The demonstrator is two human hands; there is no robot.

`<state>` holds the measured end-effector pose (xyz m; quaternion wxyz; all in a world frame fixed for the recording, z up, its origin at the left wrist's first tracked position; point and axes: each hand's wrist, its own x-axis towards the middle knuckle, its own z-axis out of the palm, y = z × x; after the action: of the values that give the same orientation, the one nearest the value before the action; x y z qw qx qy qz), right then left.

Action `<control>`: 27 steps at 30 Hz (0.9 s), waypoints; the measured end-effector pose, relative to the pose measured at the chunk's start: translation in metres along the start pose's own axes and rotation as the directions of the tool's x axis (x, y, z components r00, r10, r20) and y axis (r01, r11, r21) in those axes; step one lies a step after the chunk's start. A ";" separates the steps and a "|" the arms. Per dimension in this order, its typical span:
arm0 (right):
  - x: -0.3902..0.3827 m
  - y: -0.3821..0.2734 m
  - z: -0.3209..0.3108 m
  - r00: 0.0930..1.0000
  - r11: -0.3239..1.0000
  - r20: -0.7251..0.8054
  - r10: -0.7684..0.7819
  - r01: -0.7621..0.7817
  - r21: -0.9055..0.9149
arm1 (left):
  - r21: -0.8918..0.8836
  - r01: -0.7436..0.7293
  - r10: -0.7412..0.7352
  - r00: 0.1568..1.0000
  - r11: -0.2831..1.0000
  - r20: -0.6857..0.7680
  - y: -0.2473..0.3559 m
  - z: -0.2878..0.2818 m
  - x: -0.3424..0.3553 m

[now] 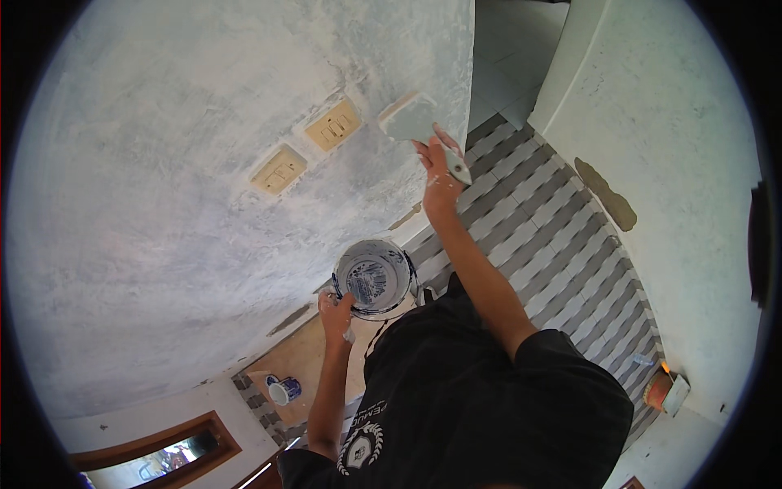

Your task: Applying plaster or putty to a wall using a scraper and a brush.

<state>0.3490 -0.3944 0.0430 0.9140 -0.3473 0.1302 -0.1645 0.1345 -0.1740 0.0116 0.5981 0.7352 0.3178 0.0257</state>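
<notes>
My right hand (442, 183) is closed round the handle of a wide flat paintbrush (411, 121), pale grey with a hole at the handle's end. Its whitish front edge is against or close to the wall (204, 90), just right of two cream electrical plates (332, 124). Lower down, my left hand (336, 314) grips the rim of a round bucket (391, 281), thumb over the edge. White and dark blue smears coat the bucket's inside. White spatters mark both hands. The wall carries cloudy white and bluish-grey strokes.
A second cream plate (278, 169) sits lower left. A small blue-and-white can (283, 391) stands on a tan board (314, 354). Grey-and-white patterned tiles (562, 253) cover the floor. An orange-brown container (658, 389) stands by the right wall; a doorway (509, 65) opens beyond the wall's edge.
</notes>
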 end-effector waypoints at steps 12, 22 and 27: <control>0.004 0.032 0.004 0.990 0.989 -0.047 -0.137 0.139 0.043 | -0.036 0.033 -0.030 0.998 0.999 0.061 0.002 -0.043 0.022; 0.005 0.004 0.022 0.983 0.979 -0.024 -0.181 0.183 0.087 | -0.029 0.064 -0.060 0.990 0.998 0.124 0.001 -0.042 0.029; 0.011 0.049 0.000 0.967 0.967 -0.020 -0.253 0.253 0.003 | -0.033 -0.004 0.008 0.991 0.999 0.135 -0.006 -0.043 0.032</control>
<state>0.3694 -0.3644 0.0088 0.8851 -0.3568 0.0934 -0.2837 0.1393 -0.1204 0.0076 0.6299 0.7265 0.2740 -0.0170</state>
